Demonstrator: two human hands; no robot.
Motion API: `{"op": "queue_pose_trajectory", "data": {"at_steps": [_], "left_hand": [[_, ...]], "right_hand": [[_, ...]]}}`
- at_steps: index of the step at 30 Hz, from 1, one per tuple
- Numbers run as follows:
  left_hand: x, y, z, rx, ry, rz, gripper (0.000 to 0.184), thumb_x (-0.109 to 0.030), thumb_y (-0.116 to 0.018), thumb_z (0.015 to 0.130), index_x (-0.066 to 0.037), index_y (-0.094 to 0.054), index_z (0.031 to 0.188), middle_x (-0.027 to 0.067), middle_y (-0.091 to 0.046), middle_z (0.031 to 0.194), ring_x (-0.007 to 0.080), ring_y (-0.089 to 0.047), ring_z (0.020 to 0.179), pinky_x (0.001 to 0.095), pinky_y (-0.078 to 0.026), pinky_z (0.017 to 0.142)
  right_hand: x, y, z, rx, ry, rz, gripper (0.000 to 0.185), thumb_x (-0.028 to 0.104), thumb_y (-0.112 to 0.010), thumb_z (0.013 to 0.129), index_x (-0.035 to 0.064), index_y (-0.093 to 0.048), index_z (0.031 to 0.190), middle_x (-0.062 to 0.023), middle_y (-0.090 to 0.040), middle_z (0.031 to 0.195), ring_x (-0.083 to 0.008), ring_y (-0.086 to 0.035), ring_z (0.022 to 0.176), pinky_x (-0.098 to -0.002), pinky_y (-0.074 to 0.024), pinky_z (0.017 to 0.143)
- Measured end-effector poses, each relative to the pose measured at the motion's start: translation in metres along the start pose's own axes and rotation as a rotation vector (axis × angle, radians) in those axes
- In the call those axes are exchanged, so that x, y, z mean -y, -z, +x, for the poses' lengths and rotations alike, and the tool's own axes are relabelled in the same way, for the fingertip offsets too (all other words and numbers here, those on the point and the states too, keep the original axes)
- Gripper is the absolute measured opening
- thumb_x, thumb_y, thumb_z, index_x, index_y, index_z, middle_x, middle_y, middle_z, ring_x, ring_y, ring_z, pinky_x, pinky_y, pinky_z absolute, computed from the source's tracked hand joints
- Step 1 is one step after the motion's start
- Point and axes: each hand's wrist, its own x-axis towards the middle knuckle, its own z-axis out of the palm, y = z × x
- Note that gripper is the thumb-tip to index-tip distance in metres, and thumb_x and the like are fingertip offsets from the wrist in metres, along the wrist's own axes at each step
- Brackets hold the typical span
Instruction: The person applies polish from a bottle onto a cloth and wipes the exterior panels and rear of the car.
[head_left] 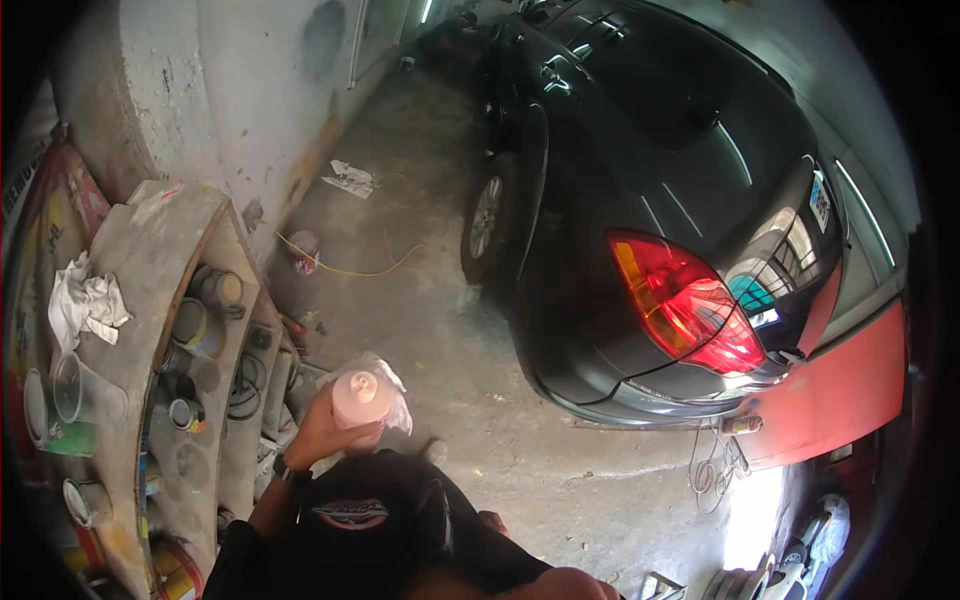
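My left hand [318,432] is wrapped round a pale pink plastic bottle [362,398] with a nozzle on its lid, seen from above. A crumpled white cloth [398,408] shows behind the bottle's right side, close against it or held with it. A dark watch sits on the left wrist. Of my right hand [491,522] only a small patch appears beside the dark shirt, low in the picture. Its fingers are mostly hidden, so what they do cannot be made out.
A black car [590,200] fills the right side. At left, a worn shelf [175,270] holds several cans, with a white rag [88,300] and clear cups on top. A yellow cord [365,273] and paper [350,179] lie on the floor. A red panel [840,395] stands behind the car.
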Motion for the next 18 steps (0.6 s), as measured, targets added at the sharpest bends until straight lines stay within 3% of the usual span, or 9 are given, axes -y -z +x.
{"op": "queue_pose_trajectory", "data": {"at_steps": [11,14,15,17,18], "left_hand": [[0.006,0.005,0.01,0.025,-0.053,-0.03,0.069,-0.018,-0.091,0.078,-0.001,-0.056,0.135,0.0107,-0.066,0.128,0.0198,-0.064,0.118,0.036,-0.05,0.103],[0.01,0.008,0.012,0.026,-0.046,-0.013,0.072,-0.021,-0.091,0.078,-0.001,-0.055,0.136,0.0112,-0.065,0.129,0.0208,-0.063,0.119,0.037,-0.05,0.104],[0.012,0.01,0.013,0.026,-0.042,-0.005,0.071,-0.021,-0.091,0.078,-0.001,-0.055,0.136,0.0113,-0.065,0.129,0.0211,-0.063,0.119,0.0372,-0.049,0.104],[0.011,0.009,0.014,0.015,-0.074,-0.002,0.067,-0.018,-0.091,0.079,0.0,-0.057,0.134,0.0114,-0.067,0.128,0.0202,-0.064,0.118,0.0361,-0.05,0.104],[0.009,0.007,0.016,0.008,-0.091,0.0,0.065,-0.016,-0.091,0.079,0.0,-0.057,0.133,0.0114,-0.068,0.127,0.0198,-0.065,0.117,0.0355,-0.05,0.104]], "right_hand": [[0.067,0.051,0.008,-0.132,-0.126,0.088,0.02,0.019,-0.066,0.097,0.0016,-0.068,0.107,-0.0236,-0.07,0.1,-0.0403,-0.069,0.097,-0.0453,-0.0557,0.081],[0.102,0.1,0.028,-0.171,-0.206,0.105,0.019,0.018,-0.066,0.097,0.0012,-0.068,0.106,-0.0243,-0.07,0.098,-0.0409,-0.07,0.095,-0.045,-0.0561,0.078],[0.117,0.123,0.044,-0.139,-0.315,0.128,0.018,0.016,-0.064,0.098,0.0,-0.067,0.104,-0.0226,-0.071,0.09,-0.0415,-0.071,0.087,-0.044,-0.0563,0.075],[0.152,0.174,0.089,-0.076,-0.337,0.081,0.019,0.017,-0.061,0.102,-0.0009,-0.067,0.101,-0.0222,-0.074,0.098,-0.0386,-0.073,0.088,-0.0446,-0.058,0.074],[0.116,0.164,0.099,-0.099,-0.454,0.605,0.021,0.024,-0.063,0.103,0.0037,-0.067,0.107,-0.0171,-0.077,0.107,-0.04,-0.074,0.102,-0.0505,-0.0616,0.083]]}}
